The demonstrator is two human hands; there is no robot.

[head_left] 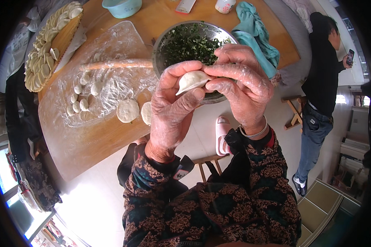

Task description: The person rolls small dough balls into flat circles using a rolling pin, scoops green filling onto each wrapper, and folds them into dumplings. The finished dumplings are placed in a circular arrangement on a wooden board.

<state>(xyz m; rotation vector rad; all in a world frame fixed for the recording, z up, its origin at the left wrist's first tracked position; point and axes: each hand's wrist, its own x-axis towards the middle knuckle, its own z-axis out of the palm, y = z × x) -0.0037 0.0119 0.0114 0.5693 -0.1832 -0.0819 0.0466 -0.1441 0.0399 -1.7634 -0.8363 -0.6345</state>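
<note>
A pale half-moon dumpling is held up between my two floury hands, in front of a metal bowl of chopped green filling. My left hand has its thumb on the near side of the dumpling and its fingers curled behind. With thumb and forefinger, my right hand pinches the dumpling's right end. To the left of my left hand, a round dough wrapper lies flat, and a second wrapper shows partly beside my wrist.
A rolling pin and several dough lumps lie on the floured mat. Finished dumplings fill a woven tray at left. Behind are a light-blue basin, a teal towel and a jar. A person stands at right holding a phone.
</note>
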